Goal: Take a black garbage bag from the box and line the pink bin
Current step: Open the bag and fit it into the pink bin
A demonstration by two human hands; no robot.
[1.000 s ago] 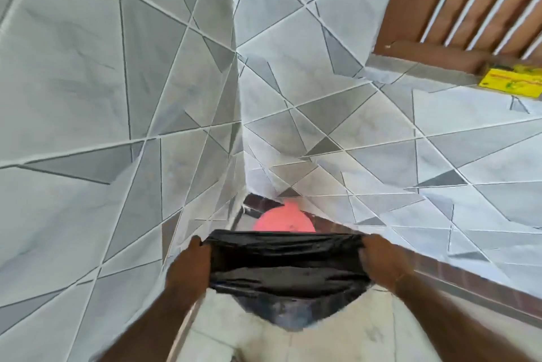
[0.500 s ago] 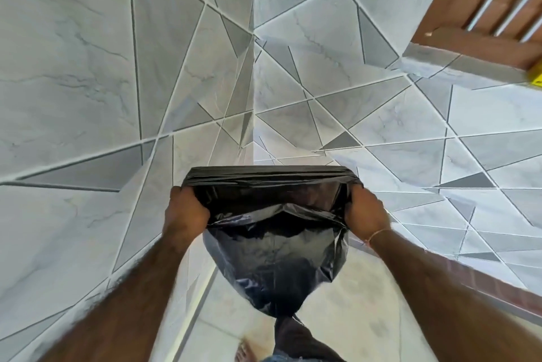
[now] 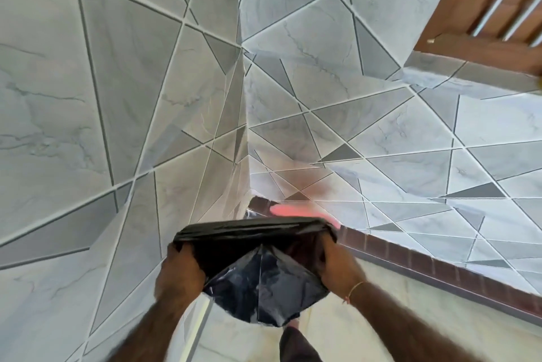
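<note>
Here the left hand and right hand each clutch the black garbage bag, no writing legible.

Both forearms rise from the bottom edge of the frame and converge toward the lower centre. The left hand sits left of centre, fingers curled into a closed fist around the left edge of the black garbage bag. The right hand sits right of centre at about the same height, likewise clenched on the bag's right edge. A thin thread band circles the right wrist.
</note>
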